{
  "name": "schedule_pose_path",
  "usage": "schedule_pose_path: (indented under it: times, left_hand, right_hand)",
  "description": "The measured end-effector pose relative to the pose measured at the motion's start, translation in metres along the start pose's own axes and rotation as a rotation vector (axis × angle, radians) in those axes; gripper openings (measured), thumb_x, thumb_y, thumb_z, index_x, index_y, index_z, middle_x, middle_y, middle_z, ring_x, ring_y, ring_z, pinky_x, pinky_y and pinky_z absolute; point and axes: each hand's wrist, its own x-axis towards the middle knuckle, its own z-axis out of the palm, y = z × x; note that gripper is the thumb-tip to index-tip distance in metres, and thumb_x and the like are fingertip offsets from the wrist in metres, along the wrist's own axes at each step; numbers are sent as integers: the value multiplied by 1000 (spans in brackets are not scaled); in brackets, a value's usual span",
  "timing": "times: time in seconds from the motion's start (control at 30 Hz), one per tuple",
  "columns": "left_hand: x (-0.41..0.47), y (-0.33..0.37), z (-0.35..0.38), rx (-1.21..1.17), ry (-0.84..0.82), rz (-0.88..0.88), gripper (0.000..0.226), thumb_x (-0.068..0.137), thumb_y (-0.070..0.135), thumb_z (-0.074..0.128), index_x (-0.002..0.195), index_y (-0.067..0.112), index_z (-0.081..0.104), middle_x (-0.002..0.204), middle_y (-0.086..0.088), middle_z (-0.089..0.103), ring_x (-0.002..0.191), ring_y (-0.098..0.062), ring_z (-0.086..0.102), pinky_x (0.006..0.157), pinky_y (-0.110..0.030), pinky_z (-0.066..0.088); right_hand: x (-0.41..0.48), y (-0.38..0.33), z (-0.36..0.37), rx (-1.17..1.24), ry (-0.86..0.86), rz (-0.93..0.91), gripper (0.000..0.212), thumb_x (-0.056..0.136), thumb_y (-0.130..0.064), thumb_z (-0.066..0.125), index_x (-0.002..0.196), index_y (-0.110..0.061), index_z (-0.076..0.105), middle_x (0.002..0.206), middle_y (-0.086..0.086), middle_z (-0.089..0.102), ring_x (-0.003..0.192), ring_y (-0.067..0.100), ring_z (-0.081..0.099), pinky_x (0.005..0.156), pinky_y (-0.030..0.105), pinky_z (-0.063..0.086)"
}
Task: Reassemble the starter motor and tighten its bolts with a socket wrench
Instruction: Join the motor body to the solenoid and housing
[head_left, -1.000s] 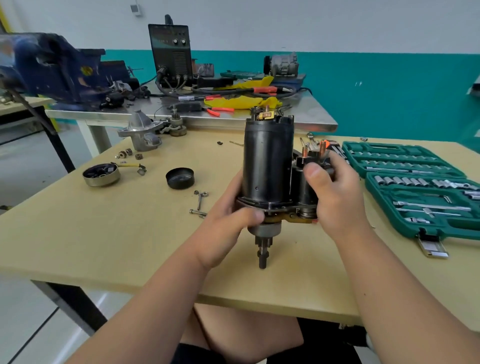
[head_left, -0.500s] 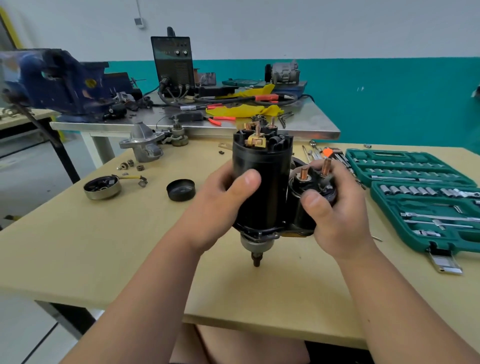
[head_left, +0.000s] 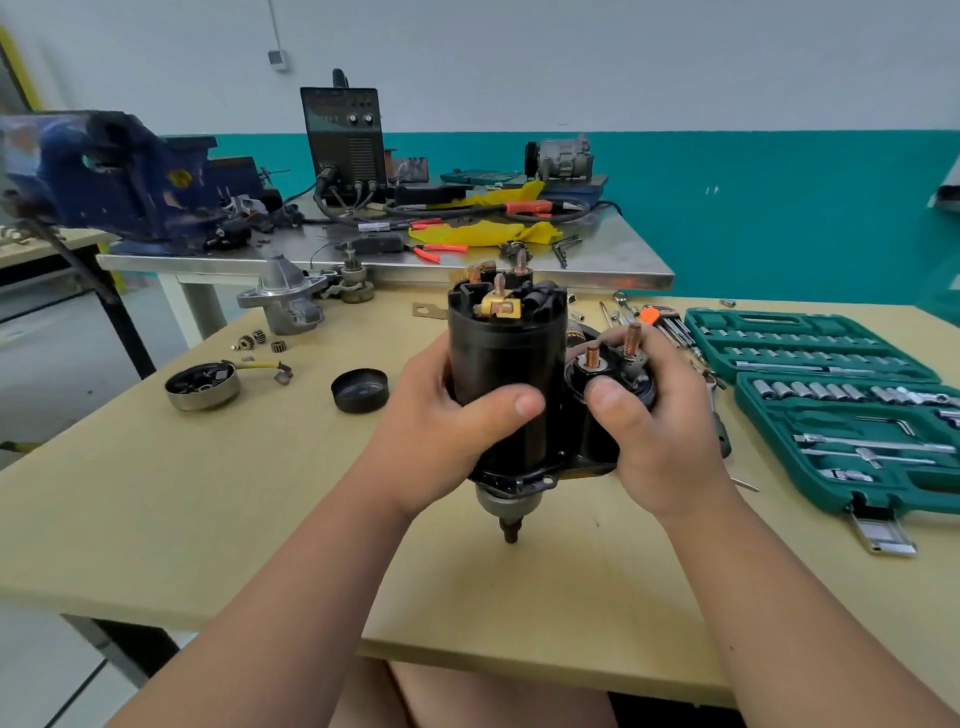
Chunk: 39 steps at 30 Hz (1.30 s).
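Black starter motor (head_left: 506, 358) upright over our worktop (head_left: 156, 493) | left hand (head_left: 441, 431) grips its body | right hand (head_left: 665, 441) grips the solenoid (head_left: 595, 441) | welder panel (head_left: 340, 117) lettering too blurred for us

No text, brand, number or sign can be read. A faint row of pale characters is seen on the display strip of the black machine (head_left: 343, 135) in the upper middle of the frame, but it is too blurred to be made out. A yellow mark is seen on the side of the blue vise (head_left: 179, 178) at the upper left; no letters can be told in it. A small white tag (head_left: 373, 227) on the metal table behind is too small to be read.
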Motion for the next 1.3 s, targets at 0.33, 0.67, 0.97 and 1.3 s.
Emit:
schedule_pose_path:
  times: [0.33,0.67,0.97,1.3]
  left_hand:
    - [25,16,6,106,-14,-21,30,73,43,70,98,27,66,89,5,72,86,-13,71,70,-22,55]
    - [20,22,3,48,83,-14,48,70,50,63,105,16,62,87,7,72,85,-12,70,70,-24,55]
    - [6,19,14,97,99,-60,42,79,56,54,111,28,58,97,15,71,95,-2,68,73,-15,53]
    - [-4,21,6,-5,59,-80,67,69,63,75,122,26,57,113,7,71,109,-15,67,82,-24,55]
  right_hand:
    - [7,4,-8,50,-41,92,18,69,-45,64,86,-41,58,81,-1,61,81,39,61,61,51,57]
    - [4,4,-4,8,-34,61,17,69,-43,61,86,-44,57,79,-8,61,76,19,61,59,32,53]
    - [1,6,-6,33,6,69,17,67,-46,61,84,-48,58,78,-14,62,71,6,60,58,24,50]
    - [-1,4,-4,-19,20,21,17,69,-48,59,86,-51,57,79,-18,63,71,3,58,60,20,49]
